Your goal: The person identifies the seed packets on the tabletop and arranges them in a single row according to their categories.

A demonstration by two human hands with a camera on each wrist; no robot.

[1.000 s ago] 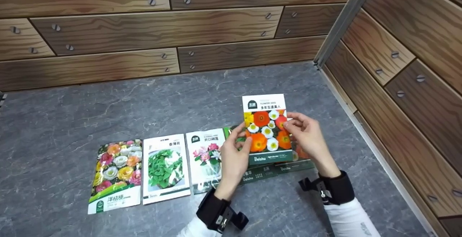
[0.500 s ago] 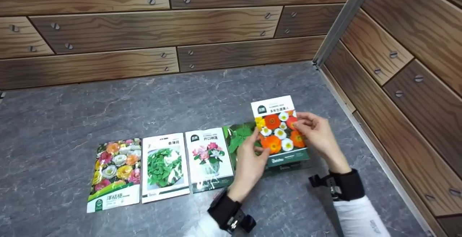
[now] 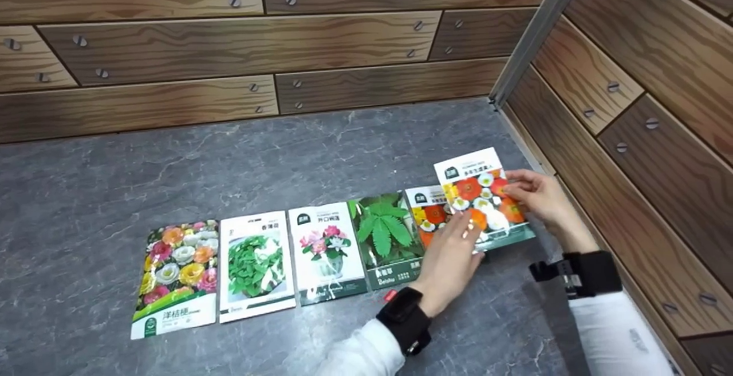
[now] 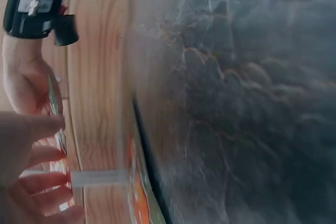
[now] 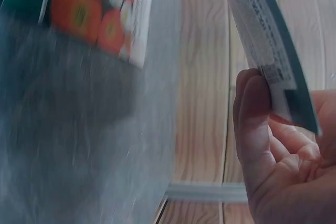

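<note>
My right hand (image 3: pixel 541 201) pinches the right edge of a seed packet (image 3: pixel 471 187) printed with orange, red and white poppies. The packet is raised and tilted above the surface, its printed back (image 5: pixel 262 40) showing in the right wrist view. Across the packet's lower front lie the straight fingers of my left hand (image 3: pixel 449 264), touching it. Partly covered by the raised packet, a matching poppy seed packet (image 3: pixel 424 213) lies flat. To its left is a green-leaf seed packet (image 3: pixel 385 233), its lower right corner close to my left hand.
A pink-flower packet (image 3: pixel 327 250), a mint packet (image 3: pixel 257 261) and a mixed-flower packet (image 3: pixel 177 273) continue the row leftward on the grey marbled surface (image 3: pixel 229 170). A small red object (image 3: pixel 390 296) lies by the left wrist. Wood-patterned walls (image 3: pixel 624 193) bound the back and right.
Both hands and the raised poppy packet have moved right, uncovering the green-leaf packet and part of the lower poppy packet. My left fingers have gone from gripping the packet's edge to lying straight across its front.
</note>
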